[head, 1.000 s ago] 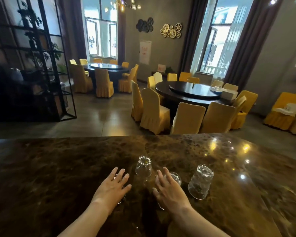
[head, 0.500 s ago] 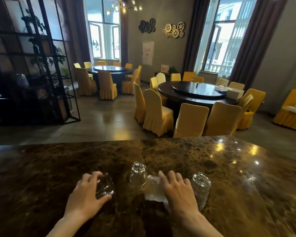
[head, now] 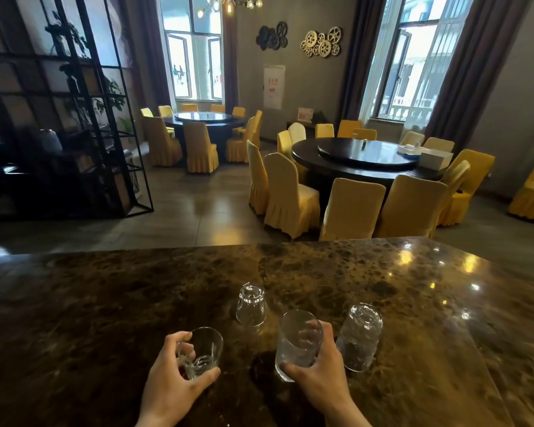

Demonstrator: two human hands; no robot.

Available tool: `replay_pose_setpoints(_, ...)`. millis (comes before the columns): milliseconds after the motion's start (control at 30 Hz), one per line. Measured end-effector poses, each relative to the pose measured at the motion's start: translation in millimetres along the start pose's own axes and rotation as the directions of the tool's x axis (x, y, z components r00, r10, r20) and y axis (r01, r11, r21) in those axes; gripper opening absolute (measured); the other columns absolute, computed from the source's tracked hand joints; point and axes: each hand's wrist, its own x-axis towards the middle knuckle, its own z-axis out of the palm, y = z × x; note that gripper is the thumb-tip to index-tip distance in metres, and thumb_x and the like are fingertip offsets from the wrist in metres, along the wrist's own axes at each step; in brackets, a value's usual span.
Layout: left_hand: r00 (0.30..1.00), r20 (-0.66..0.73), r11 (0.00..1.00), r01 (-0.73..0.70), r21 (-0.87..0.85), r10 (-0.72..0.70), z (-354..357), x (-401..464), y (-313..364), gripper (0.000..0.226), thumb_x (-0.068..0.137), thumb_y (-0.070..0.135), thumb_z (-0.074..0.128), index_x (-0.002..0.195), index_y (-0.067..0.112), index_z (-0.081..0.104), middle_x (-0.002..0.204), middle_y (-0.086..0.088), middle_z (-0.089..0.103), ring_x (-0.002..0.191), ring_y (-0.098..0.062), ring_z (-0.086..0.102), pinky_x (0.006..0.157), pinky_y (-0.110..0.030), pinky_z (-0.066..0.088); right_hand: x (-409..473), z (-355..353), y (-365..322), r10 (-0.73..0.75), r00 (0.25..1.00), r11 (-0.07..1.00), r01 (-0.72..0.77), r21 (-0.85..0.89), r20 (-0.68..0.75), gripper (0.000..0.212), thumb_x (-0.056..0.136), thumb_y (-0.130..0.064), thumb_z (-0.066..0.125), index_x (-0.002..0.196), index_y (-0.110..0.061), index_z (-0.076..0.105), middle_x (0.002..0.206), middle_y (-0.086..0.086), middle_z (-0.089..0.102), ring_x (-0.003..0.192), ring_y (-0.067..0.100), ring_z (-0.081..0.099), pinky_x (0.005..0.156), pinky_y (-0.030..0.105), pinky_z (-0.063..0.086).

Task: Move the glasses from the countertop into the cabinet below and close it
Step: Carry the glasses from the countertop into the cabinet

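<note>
On the countertop, near edge: four clear glasses are seen, two held and two standing free
Countertop (head: 105, 303): dark brown marbled stone, glossy; light spots are reflected toward 2 o'clock
Left hand (head: 173, 383): closed around a short glass (head: 202, 352); the glass is tipped with its mouth toward 1 o'clock, thumb on its near side, fingers wrapped over the far side; whether it is touching the stone cannot be told
Right hand (head: 319, 377): wrapped around a taller glass (head: 296, 342); the glass is tilted, its round end turned toward 12 o'clock; fingers are seen through the glass wall, thumb at the lower rim
Third glass (head: 251, 305): stood upside down on the stone at 12 o'clock from the gap between the hands; touched by neither hand
Fourth glass (head: 359, 337): stood upside down just beside the right hand at 3 o'clock; whether the fingers are against it cannot be told
Cabinet: not seen from this view
Beyond the counter, 12 to 2 o'clock: a dark round table (head: 364, 155) ringed by yellow-covered chairs (head: 290, 195); a black metal shelf (head: 74, 118) at 10 o'clock
</note>
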Motion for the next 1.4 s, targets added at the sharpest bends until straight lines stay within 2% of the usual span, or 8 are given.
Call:
replay_pose_setpoints(367, 0.999, 0.048, 0.999, -0.002, 0.052, -0.001, 0, -16, 5, 0.090, 0.046, 0.057, 0.094, 0.115, 0.046, 0.037, 0.108, 0.014, 0.060, 0.102, -0.006, 0.064, 0.087, -0.040, 0.054, 1, -2, 0, 0.019, 0.998, 0.999, -0.017, -0.033, 0.054, 0.085, 0.052, -0.019, 0.097, 0.116, -0.042, 0.046, 0.110, -0.009, 0.066, 0.100, -0.005, 0.064, 0.077, 0.014, 0.055)
replay_pose_setpoints(600, 0.994, 0.106, 0.997, 0.012, 0.081, -0.020, -20, -11, 33, 0.116, 0.056, 0.082, 0.073, 0.149, 0.036, 0.021, 0.141, 0.007, 0.043, 0.127, -0.013, 0.047, 0.105, -0.048, 0.042, -18, -41, -28, -0.024, 0.998, 0.964, 0.036, -0.264, 0.049, 0.115, 0.056, -0.028, 0.097, 0.149, -0.040, 0.031, 0.131, -0.021, 0.050, 0.119, 0.001, 0.053, 0.103, 0.026, 0.048)
replay_pose_setpoints(733, 0.958, -0.003, 0.935, -0.280, 0.220, 0.287, -31, 31, 79, 0.074, 0.075, 0.068, 0.067, 0.138, 0.039, 0.042, 0.134, 0.010, 0.052, 0.122, -0.011, 0.051, 0.093, -0.041, 0.050, -1, -89, -41, -0.374, 0.923, 0.638, 0.325, -0.698, 0.088, 0.095, 0.056, -0.017, 0.093, 0.138, -0.037, 0.048, 0.124, -0.014, 0.056, 0.111, 0.011, 0.060, 0.089, 0.021, 0.051)
replay_pose_setpoints(900, 0.853, 0.396, 0.640, -0.518, 0.568, 0.340, 21, 100, 147, 0.078, 0.079, 0.054, 0.075, 0.145, 0.045, 0.034, 0.149, 0.007, 0.038, 0.137, -0.018, 0.041, 0.111, -0.041, 0.039, 54, -103, -44, 0.001, 0.882, 0.138, 0.467, -0.874, 0.471, 0.075, 0.093, -0.020, 0.060, 0.158, -0.025, 0.023, 0.168, 0.015, 0.008, 0.154, 0.039, -0.002, 0.124, 0.054, 0.003)
replay_pose_setpoints(1033, 0.835, 0.549, 0.419, -0.514, 0.749, 0.041, 66, 122, 138, 0.103, 0.077, 0.040, 0.082, 0.155, 0.043, 0.015, 0.164, -0.006, 0.015, 0.148, -0.030, 0.026, 0.118, -0.047, 0.030, 70, -97, -37, 0.098, 0.850, -0.055, 0.523, -0.850, 0.517, 0.050, 0.091, -0.026, 0.062, 0.138, -0.010, 0.053, 0.145, 0.021, 0.043, 0.132, 0.043, 0.037, 0.108, 0.055, 0.035)
replay_pose_setpoints(1133, 0.858, 0.506, 0.423, -0.492, 0.761, 0.088, 80, 127, 123, 0.091, 0.081, 0.034, 0.080, 0.152, 0.039, 0.023, 0.153, -0.005, 0.031, 0.132, -0.025, 0.047, 0.107, -0.038, 0.045, 77, -103, -35, 0.055, 0.844, -0.095, 0.536, -0.839, 0.534, 0.039, 0.095, -0.023, 0.060, 0.130, -0.007, 0.058, 0.132, 0.017, 0.052, 0.119, 0.036, 0.045, 0.099, 0.049, 0.042)
replay_pose_setpoints(1233, 0.870, 0.457, 0.474, -0.487, 0.734, 0.186, 80, 131, 116, 0.080, 0.077, 0.046, 0.081, 0.141, 0.042, 0.033, 0.136, 0.001, 0.047, 0.114, -0.019, 0.058, 0.102, -0.035, 0.048, 79, -122, -32, -0.039, 0.860, 0.032, 0.510, -0.859, 0.509, 0.039, 0.095, -0.021, 0.061, 0.132, -0.014, 0.055, 0.132, 0.011, 0.052, 0.120, 0.029, 0.047, 0.097, 0.041, 0.043)
replay_pose_setpoints(1400, 0.977, 0.178, 0.958, -0.157, 0.239, 0.116, 73, 144, 118, 0.072, 0.067, 0.056, 0.085, 0.117, 0.031, 0.040, 0.106, 0.003, 0.054, 0.089, -0.013, 0.059, 0.071, -0.029, 0.048, 57, -146, -11, -0.025, 0.999, 0.780, 0.032, -0.625, 0.021, 0.066, 0.063, -0.060, 0.084, 0.115, -0.036, 0.051, 0.110, -0.019, 0.054, 0.100, 0.005, 0.056, 0.077, 0.022, 0.049)
